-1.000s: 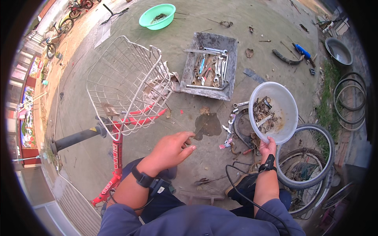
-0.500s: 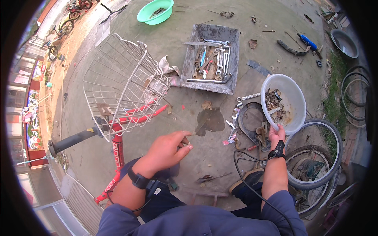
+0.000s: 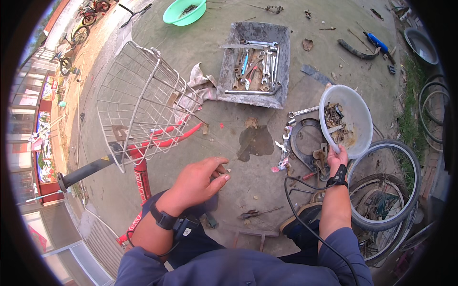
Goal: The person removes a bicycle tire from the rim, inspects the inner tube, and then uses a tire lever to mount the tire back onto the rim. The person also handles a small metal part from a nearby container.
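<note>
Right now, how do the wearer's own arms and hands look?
The left hand and right hand are ungloved. Dark blue sleeves leave both forearms bare. A black left wrist strap and black right wrist strap carry dark modules; thin black cables trail near both.

right fingers (image 3: pixel 331 156): partly hidden behind white bowl (image 3: pixel 360 133) | green basin (image 3: pixel 194 16): cut by top edge

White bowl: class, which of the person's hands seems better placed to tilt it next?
Probably the right hand: it grips the white bowl at its near rim, while the left hand is well apart from it.
</note>
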Motion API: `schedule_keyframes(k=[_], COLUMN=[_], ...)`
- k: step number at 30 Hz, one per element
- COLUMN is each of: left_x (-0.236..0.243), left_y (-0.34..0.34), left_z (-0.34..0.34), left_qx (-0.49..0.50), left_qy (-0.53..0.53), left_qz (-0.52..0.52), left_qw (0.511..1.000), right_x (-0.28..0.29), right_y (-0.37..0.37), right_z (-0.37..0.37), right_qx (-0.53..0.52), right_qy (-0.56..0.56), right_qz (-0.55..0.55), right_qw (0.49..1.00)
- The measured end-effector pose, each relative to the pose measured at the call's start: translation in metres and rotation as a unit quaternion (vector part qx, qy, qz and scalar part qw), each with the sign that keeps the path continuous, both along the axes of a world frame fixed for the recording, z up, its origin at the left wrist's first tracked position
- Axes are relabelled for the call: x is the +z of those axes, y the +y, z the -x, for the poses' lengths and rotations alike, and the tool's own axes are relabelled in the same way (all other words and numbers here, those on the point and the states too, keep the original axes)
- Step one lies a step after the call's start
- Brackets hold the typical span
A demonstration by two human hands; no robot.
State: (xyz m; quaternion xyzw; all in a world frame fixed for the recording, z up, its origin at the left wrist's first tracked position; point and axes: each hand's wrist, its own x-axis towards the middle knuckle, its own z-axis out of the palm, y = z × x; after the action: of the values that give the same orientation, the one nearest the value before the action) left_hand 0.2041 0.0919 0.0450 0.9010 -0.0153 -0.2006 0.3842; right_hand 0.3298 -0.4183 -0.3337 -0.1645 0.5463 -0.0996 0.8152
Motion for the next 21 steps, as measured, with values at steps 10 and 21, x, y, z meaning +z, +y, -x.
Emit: schedule_keyframes(k=[10, 21], left_x=[0.000, 0.006], left_y=[0.000, -0.001], left_z=[0.002, 0.014], left_qx=[-0.001, -0.016], left_qy=[0.003, -0.034], left_qz=[0.012, 0.003], left_qw=[1.000, 0.999], right_x=[0.028, 0.073], right_y=[0.005, 0.034], right_z=[0.020, 0.053], right_qx=[-0.019, 0.183], right_qy=[-0.002, 0.036], right_qz=[-0.054, -0.008], right_qw=[0.998, 0.982])
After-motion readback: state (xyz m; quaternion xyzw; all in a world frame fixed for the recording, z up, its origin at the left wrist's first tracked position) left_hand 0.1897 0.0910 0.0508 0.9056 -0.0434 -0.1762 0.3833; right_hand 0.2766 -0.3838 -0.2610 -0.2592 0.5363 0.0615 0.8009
